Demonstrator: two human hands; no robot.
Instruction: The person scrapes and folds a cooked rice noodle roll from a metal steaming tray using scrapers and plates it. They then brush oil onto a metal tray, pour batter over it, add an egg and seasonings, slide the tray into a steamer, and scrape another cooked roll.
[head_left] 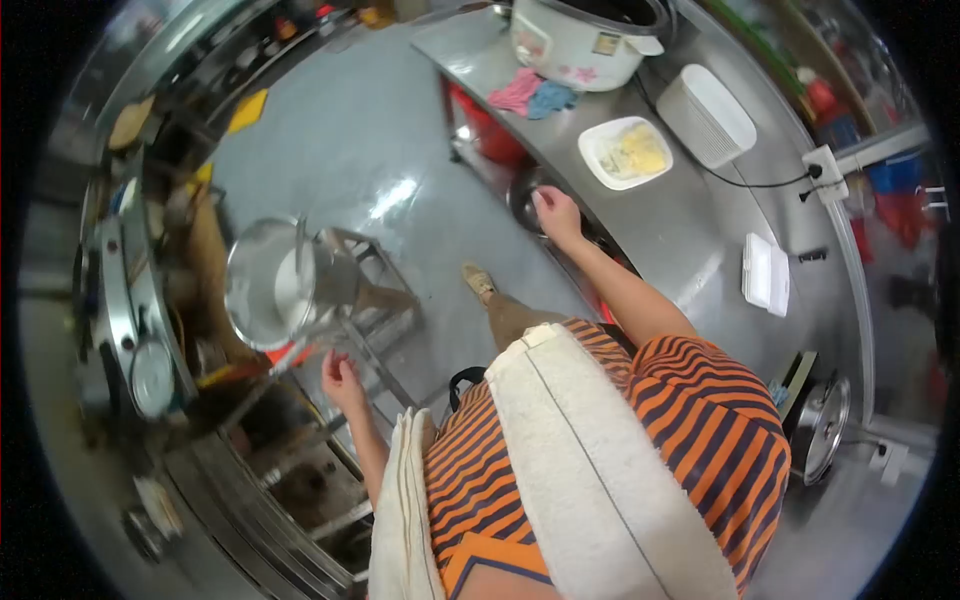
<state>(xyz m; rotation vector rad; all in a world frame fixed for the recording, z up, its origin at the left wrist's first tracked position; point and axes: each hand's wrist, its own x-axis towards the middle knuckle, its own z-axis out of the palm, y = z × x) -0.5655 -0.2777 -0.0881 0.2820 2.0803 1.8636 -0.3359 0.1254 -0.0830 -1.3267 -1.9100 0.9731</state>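
Observation:
My left hand (342,378) hangs in the air at the lower left with its fingers loosely apart and nothing in them, below a large metal pot (250,290) on a metal stand. My right hand (557,215) is stretched forward beside the front edge of the steel counter (660,235). Its fingers are curled, and a dark round metal bowl (522,200) lies right behind them on the lower level; whether they touch it cannot be made out. Above that hand, a white dish (602,150) with yellow food (645,152) rests on the counter.
A white cooker (570,45), pink cloth (516,92), blue cloth (551,99), stacked white trays (700,115) and a white foam box (765,273) stand on the counter. A cable crosses it to a wall socket. Stove equipment (120,290) lines the left.

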